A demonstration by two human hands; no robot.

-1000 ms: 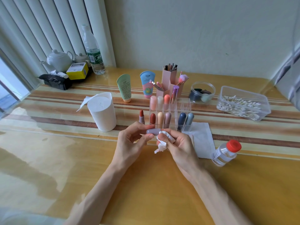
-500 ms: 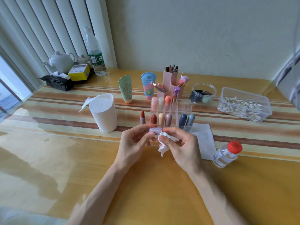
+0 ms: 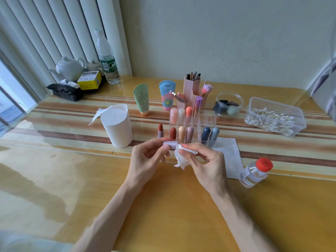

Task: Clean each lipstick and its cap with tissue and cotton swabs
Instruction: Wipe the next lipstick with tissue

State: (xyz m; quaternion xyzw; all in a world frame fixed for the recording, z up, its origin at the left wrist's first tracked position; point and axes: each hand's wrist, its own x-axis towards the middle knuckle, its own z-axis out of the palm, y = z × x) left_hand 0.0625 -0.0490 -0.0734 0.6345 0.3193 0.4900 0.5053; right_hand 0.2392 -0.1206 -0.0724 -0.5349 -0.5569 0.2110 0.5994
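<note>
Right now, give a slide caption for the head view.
Left hand holds lilac cap; right hand presses twisted tissue against its end.

the tissue roll [image 3: 117, 128] stands left of the lipstick organizer [image 3: 192, 127], the cotton swab box [image 3: 275, 116] far right.

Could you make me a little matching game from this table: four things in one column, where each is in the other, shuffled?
Things: 1 lilac cap; 2 uncapped red lipstick; 3 cotton swabs; 4 crumpled tissue.
Places: A in the clear tub; B pinched in the right hand; C held in the left hand; D standing just left of the clear organiser.
Pairs: 1-C, 2-D, 3-A, 4-B.
</note>
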